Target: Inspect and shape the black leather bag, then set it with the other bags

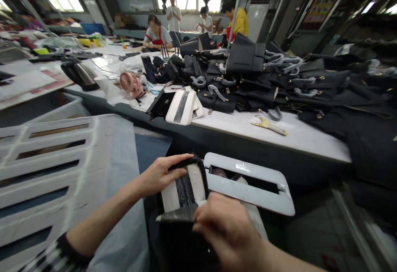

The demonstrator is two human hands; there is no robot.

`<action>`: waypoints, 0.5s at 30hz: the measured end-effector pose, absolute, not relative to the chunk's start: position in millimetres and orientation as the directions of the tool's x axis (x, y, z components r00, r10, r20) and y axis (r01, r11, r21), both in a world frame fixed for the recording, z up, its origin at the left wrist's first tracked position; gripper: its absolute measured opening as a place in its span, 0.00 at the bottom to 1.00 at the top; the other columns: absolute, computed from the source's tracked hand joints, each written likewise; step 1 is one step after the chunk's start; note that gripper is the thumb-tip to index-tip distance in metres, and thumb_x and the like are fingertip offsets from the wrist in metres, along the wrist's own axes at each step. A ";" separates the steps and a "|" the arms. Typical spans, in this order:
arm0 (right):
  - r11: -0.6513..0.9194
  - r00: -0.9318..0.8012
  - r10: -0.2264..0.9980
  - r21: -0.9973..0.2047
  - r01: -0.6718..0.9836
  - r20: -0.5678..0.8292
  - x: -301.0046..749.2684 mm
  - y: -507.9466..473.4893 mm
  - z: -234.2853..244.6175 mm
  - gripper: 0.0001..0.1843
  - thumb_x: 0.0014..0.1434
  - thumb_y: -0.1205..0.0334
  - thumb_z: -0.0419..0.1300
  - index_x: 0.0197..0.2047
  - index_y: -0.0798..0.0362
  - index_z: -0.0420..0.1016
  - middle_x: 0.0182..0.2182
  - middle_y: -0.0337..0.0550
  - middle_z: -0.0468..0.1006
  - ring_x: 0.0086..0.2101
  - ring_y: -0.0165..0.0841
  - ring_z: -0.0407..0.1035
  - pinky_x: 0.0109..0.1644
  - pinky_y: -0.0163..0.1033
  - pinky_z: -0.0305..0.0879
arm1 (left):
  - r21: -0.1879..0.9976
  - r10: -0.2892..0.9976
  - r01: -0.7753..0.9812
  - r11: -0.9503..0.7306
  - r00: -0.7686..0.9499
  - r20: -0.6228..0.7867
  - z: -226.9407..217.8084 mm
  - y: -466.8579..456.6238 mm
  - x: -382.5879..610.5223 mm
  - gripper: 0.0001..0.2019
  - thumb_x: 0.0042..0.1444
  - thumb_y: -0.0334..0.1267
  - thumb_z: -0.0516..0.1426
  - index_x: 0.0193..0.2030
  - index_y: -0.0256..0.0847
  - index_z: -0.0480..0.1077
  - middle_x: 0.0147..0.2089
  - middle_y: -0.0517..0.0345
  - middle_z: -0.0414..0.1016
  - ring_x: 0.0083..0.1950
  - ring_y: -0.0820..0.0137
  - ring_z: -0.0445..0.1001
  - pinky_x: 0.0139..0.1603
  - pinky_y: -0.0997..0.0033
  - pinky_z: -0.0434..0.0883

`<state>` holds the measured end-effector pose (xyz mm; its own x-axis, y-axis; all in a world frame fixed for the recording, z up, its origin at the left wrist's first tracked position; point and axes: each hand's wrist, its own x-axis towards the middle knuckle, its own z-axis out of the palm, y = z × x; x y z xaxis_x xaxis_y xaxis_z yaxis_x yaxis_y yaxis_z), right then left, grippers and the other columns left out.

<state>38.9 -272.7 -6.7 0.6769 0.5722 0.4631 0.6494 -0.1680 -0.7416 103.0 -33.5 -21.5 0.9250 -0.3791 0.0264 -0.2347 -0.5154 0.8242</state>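
In front of me is a black bag (182, 245), its inner face showing a white panel (196, 181) with a dark, shiny strip down the middle. My left hand (161, 174) grips the bag's far upper edge, thumb on the panel and fingers stretched along the black rim. My right hand (228, 226), slightly blurred, is closed on the near black edge, which is folded up toward the panel. Its fingertips partly hide what they pinch. Behind the bag, a white slotted board (263, 199) sits to the right of my hands.
Ahead, a long white table (229, 131) carries piled black bags (248, 85), white panels (181, 106), a yellow tool (269, 126), a pink fan (130, 83) and a kettle (80, 73). A slotted white sheet (93, 160) lies at left. Several people work beyond the table.
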 end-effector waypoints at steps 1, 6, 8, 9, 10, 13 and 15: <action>-0.180 0.790 0.499 -0.849 0.497 0.356 51.2 -273.7 -2.7 0.04 0.61 0.65 0.59 0.33 0.50 0.72 0.29 0.37 0.76 0.30 0.29 0.69 0.35 0.35 0.65 | 0.828 -0.363 -0.215 -0.518 0.932 0.016 -21.2 -32.2 103.5 0.23 0.61 0.46 0.57 0.63 0.47 0.67 0.58 0.58 0.74 0.56 0.59 0.73 0.61 0.64 0.67; -0.164 0.950 0.298 -0.976 0.143 0.089 83.9 -266.0 -39.9 0.15 0.46 0.65 0.71 0.38 0.51 0.74 0.34 0.35 0.76 0.37 0.32 0.68 0.45 0.39 0.63 | 0.932 -0.274 0.079 -0.353 0.944 -0.184 -24.9 -13.4 103.3 0.28 0.63 0.58 0.49 0.60 0.41 0.69 0.57 0.50 0.75 0.57 0.54 0.72 0.61 0.58 0.66; -0.203 0.958 0.287 -0.976 0.077 0.016 81.3 -259.6 -61.7 0.14 0.44 0.66 0.72 0.34 0.52 0.73 0.32 0.34 0.73 0.36 0.31 0.66 0.42 0.38 0.61 | 0.962 -0.302 0.161 -0.219 0.927 -0.223 -27.4 -4.8 100.7 0.35 0.61 0.64 0.44 0.62 0.40 0.67 0.59 0.47 0.73 0.60 0.50 0.69 0.62 0.53 0.65; -0.214 0.963 0.268 -0.975 0.058 -0.001 78.3 -256.2 -70.0 0.13 0.44 0.67 0.72 0.32 0.52 0.72 0.31 0.34 0.72 0.35 0.31 0.65 0.40 0.37 0.61 | 0.971 -0.339 0.187 -0.152 0.913 -0.229 -28.1 -1.2 99.0 0.39 0.59 0.68 0.43 0.64 0.40 0.65 0.61 0.46 0.71 0.62 0.48 0.68 0.63 0.51 0.65; -0.215 0.970 0.242 -0.975 0.048 -0.005 75.0 -252.8 -76.0 0.12 0.46 0.68 0.71 0.30 0.53 0.70 0.31 0.34 0.70 0.34 0.31 0.65 0.39 0.37 0.60 | 0.972 -0.380 0.213 -0.097 0.895 -0.234 -28.1 1.8 97.2 0.42 0.56 0.71 0.42 0.65 0.40 0.63 0.63 0.45 0.69 0.63 0.47 0.66 0.63 0.50 0.64; -0.193 0.984 0.175 -0.980 0.049 0.014 68.2 -243.8 -82.1 0.10 0.51 0.70 0.66 0.27 0.53 0.67 0.31 0.35 0.68 0.34 0.30 0.64 0.38 0.36 0.60 | 0.962 -0.451 0.264 -0.074 0.851 -0.268 -24.5 9.8 94.1 0.51 0.48 0.77 0.43 0.67 0.39 0.60 0.66 0.42 0.64 0.66 0.43 0.61 0.65 0.47 0.61; -0.177 0.987 0.159 -0.982 0.068 0.040 66.6 -239.8 -80.5 0.11 0.52 0.73 0.63 0.26 0.53 0.65 0.30 0.35 0.67 0.33 0.30 0.63 0.38 0.36 0.60 | 0.959 -0.452 0.236 -0.154 0.847 -0.281 -19.2 15.1 94.1 0.55 0.41 0.80 0.46 0.67 0.40 0.60 0.67 0.42 0.63 0.66 0.41 0.60 0.66 0.47 0.60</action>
